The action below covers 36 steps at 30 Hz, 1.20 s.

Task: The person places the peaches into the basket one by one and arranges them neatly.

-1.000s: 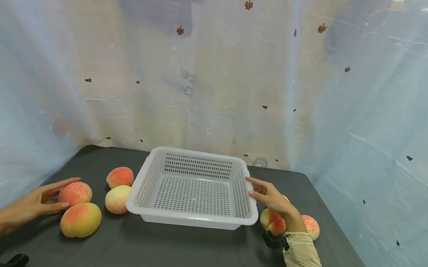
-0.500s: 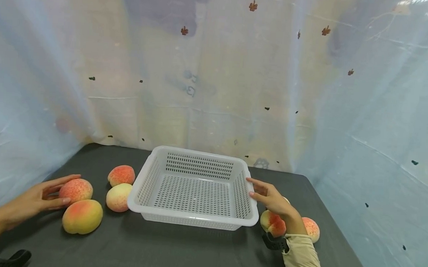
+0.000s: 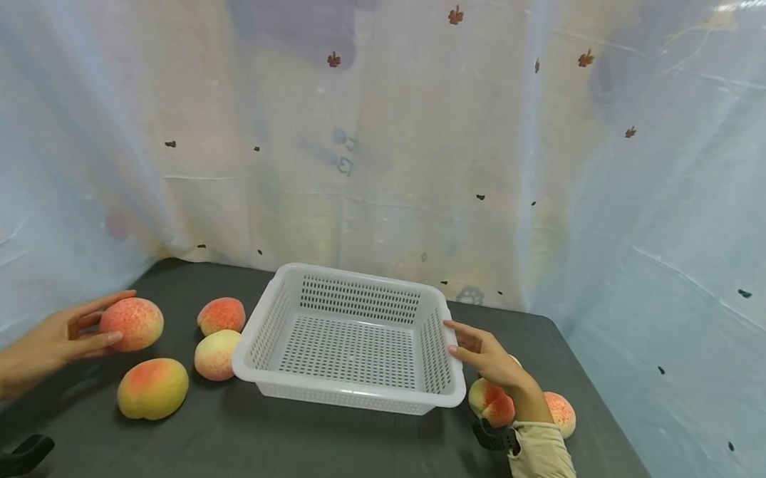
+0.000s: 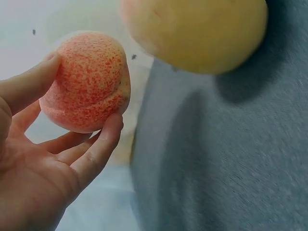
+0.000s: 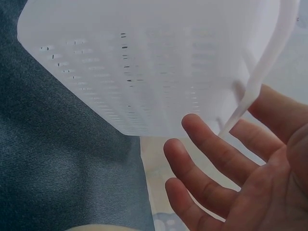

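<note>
My left hand (image 3: pixel 64 335) holds a red-speckled peach (image 3: pixel 132 323) between thumb and fingers, raised off the dark table. In the left wrist view the speckled peach (image 4: pixel 86 82) shows the thumb on one side and fingertips on the other. Just below the held peach lies a larger yellow-orange peach (image 3: pixel 153 389). A white perforated plastic basket (image 3: pixel 350 394) stands in the middle with nothing in it. My right hand (image 3: pixel 490 356) holds its right rim, thumb and index finger over the edge. In the right wrist view the other fingers (image 5: pixel 207 190) curve loosely outside the basket wall.
A red peach (image 3: pixel 222 315) and a pale yellow peach (image 3: pixel 217 355) lie left of the basket. By my right forearm are a yellow-red peach (image 3: pixel 491 402) and a speckled one (image 3: pixel 560 413); another is mostly hidden. A patterned curtain (image 3: pixel 387 139) surrounds the dark table (image 3: pixel 322 450).
My left hand has lifted the speckled peach upward, off the table and away from the yellow-orange peach. My right hand and the basket stay in place; the head view has shifted slightly.
</note>
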Tool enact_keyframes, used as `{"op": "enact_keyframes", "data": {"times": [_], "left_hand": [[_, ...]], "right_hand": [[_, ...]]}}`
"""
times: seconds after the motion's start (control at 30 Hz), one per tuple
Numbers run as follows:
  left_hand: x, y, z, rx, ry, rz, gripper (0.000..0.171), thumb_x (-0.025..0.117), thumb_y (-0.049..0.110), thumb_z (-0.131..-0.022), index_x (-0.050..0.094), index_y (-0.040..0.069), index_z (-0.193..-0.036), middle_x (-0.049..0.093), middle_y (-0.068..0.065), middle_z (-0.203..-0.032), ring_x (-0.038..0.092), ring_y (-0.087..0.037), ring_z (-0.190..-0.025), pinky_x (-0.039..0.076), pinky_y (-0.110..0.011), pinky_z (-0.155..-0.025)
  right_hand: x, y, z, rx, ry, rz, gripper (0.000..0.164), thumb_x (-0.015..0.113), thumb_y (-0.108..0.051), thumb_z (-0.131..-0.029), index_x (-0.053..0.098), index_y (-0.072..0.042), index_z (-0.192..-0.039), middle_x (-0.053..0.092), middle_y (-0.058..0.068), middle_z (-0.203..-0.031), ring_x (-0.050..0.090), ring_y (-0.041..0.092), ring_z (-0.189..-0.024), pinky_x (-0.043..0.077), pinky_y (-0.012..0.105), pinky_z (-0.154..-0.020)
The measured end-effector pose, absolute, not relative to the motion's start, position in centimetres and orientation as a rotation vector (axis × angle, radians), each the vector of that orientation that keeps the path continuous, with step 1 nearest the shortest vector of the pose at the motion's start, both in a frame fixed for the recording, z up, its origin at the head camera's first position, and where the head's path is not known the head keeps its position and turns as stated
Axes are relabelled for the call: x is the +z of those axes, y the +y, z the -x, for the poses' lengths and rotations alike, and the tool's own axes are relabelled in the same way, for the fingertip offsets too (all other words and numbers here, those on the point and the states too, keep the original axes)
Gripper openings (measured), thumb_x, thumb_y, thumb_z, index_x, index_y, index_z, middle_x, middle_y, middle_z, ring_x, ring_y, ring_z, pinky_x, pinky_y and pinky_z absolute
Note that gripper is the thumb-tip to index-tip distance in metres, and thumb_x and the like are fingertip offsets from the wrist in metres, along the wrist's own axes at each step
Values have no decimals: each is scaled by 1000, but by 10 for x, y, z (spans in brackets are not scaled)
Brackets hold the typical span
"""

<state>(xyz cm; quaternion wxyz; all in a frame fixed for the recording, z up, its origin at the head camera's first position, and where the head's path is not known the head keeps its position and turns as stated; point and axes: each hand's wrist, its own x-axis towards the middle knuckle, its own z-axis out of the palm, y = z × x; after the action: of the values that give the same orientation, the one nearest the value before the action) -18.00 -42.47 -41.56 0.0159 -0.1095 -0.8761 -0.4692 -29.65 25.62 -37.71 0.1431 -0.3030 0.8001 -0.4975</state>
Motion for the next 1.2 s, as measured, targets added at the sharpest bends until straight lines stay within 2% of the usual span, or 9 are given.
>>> {"op": "enact_keyframes", "data": {"times": [0.1,0.2,0.37,0.43,0.57,0.67,0.8,1.03,1.2], "left_hand": [[-409,-422,180,-1429,-2730,334,71,52,12,-106,13,23,-164,37,44,-126,51,23,-106,60,-26,-79],[-402,-417,181,-1391,-2741,316,71,52,16,-106,12,24,-164,36,44,-125,48,25,-106,59,-25,-79],[-390,-407,183,-1295,-2763,285,71,52,24,-107,11,32,-164,31,40,-128,41,30,-106,58,-25,-80],[-386,-403,185,-1260,-2770,274,71,52,27,-107,10,35,-163,31,37,-133,38,31,-105,58,-24,-80],[-380,-395,187,-1217,-2764,270,71,52,29,-107,10,37,-163,29,23,-154,32,33,-105,56,-20,-81],[-375,-391,188,-1207,-2743,296,71,53,26,-106,11,36,-163,24,19,-161,31,33,-105,54,-16,-81],[-367,-383,190,-1228,-2698,365,71,54,20,-106,14,33,-163,28,30,-150,34,31,-109,52,-12,-80],[-352,-364,195,-1258,-2667,455,69,55,15,-105,20,29,-163,37,32,-140,44,25,-114,51,-12,-81],[-343,-350,200,-1240,-2663,466,67,56,15,-104,24,29,-162,43,28,-137,48,21,-113,51,-13,-82]], "right_hand": [[-377,256,296,-1437,2307,881,64,58,-12,-103,27,9,-155,48,39,-144,67,31,-118,57,37,-95],[-377,256,296,-1430,2313,900,64,58,-12,-103,27,10,-155,48,39,-144,67,31,-119,57,33,-95],[-377,256,297,-1420,2325,910,63,58,-12,-103,28,9,-155,49,38,-144,65,38,-120,56,27,-94],[-376,256,297,-1408,2340,903,63,58,-14,-103,29,8,-155,50,38,-144,64,42,-121,56,26,-95],[-375,256,297,-1392,2360,887,63,58,-15,-103,29,6,-156,51,36,-144,62,47,-122,55,27,-95],[-375,256,297,-1396,2358,880,63,58,-15,-103,30,6,-156,51,36,-144,62,46,-122,55,27,-95],[-376,256,297,-1401,2352,872,63,58,-15,-103,29,6,-156,51,36,-144,63,45,-122,55,26,-95],[-376,257,296,-1410,2346,901,63,57,-12,-103,28,9,-155,50,39,-143,63,47,-120,56,43,-97],[-379,256,296,-1399,2368,903,63,58,-13,-103,30,10,-154,51,37,-143,66,38,-120,56,33,-97]]}}
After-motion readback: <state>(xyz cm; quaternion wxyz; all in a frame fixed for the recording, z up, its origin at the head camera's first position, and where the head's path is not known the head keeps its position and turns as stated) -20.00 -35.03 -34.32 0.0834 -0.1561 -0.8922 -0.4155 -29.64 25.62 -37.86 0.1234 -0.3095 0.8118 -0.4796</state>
